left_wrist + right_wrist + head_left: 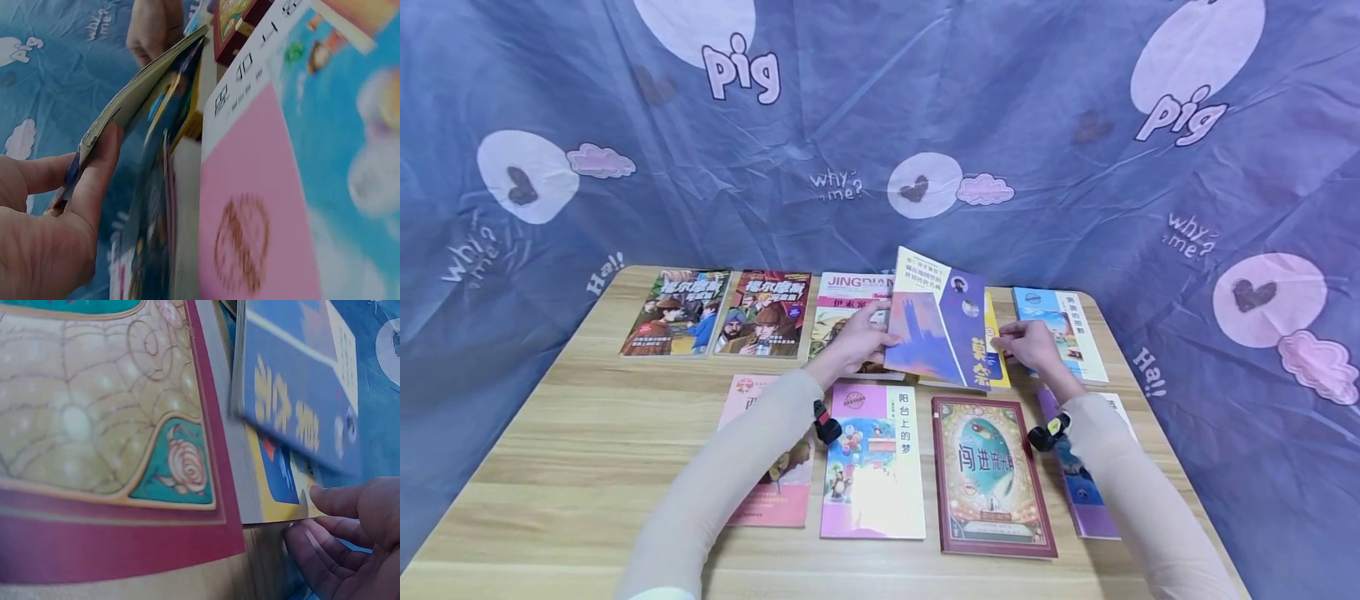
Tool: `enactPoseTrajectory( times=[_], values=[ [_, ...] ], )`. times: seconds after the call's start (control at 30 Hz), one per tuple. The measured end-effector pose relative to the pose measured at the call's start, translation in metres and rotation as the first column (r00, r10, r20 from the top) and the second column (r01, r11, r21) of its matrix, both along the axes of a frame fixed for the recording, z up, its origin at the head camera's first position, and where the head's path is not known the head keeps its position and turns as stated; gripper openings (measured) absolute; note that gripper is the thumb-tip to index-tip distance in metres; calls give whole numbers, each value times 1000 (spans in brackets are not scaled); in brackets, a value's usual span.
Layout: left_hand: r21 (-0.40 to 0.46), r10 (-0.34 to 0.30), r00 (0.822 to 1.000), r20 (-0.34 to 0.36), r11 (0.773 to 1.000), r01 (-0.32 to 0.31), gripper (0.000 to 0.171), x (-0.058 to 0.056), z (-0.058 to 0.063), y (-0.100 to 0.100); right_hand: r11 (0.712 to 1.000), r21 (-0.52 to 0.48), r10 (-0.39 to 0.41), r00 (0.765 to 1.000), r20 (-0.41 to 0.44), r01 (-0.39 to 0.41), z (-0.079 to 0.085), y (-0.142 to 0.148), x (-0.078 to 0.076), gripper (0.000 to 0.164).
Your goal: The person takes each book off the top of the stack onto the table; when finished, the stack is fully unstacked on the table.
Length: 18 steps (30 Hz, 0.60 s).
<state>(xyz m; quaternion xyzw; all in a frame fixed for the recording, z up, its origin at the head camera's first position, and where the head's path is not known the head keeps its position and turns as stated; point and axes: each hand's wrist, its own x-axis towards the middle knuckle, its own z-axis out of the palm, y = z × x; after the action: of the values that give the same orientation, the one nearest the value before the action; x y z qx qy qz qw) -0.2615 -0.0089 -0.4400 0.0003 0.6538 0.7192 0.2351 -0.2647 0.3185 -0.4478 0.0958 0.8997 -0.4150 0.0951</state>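
Note:
My left hand (859,337) holds a purple and white paperback (925,321) by its left edge, tilted up above the back row. In the left wrist view the thumb and fingers (100,165) pinch the edge of its pages. Under that paperback lies a yellow-bordered book (1000,377), mostly hidden by it. My right hand (1036,346) is at the right edge of the yellow book. In the right wrist view its thumb (340,500) lies on the yellow corner, with the other fingers curled at the edge below.
Two comic-style books, one (676,315) beside another (763,315), and a pink-titled book (825,312) lie left in the back row; a blue one (1086,333) lies right. The front row holds a pink book (782,500), a purple one (872,467), a red-bordered one (992,475) and another purple one (1093,517).

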Motion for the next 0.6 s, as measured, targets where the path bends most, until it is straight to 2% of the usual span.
enactPoseTrajectory(
  times=[0.23,0.43,0.6],
  values=[
    [2,-25,998,-51,1000,26,70,8,11,-46,1000,12,-2,1000,0,2,-2,-1,0,47],
    [15,-39,996,-83,999,40,74,20,21,-93,1000,14,1,1000,-4,0,-3,-1,1,46],
    [-10,-34,994,-108,999,33,75,32,29,-130,1000,14,-3,1000,0,3,-5,-2,1,46]
  ],
)
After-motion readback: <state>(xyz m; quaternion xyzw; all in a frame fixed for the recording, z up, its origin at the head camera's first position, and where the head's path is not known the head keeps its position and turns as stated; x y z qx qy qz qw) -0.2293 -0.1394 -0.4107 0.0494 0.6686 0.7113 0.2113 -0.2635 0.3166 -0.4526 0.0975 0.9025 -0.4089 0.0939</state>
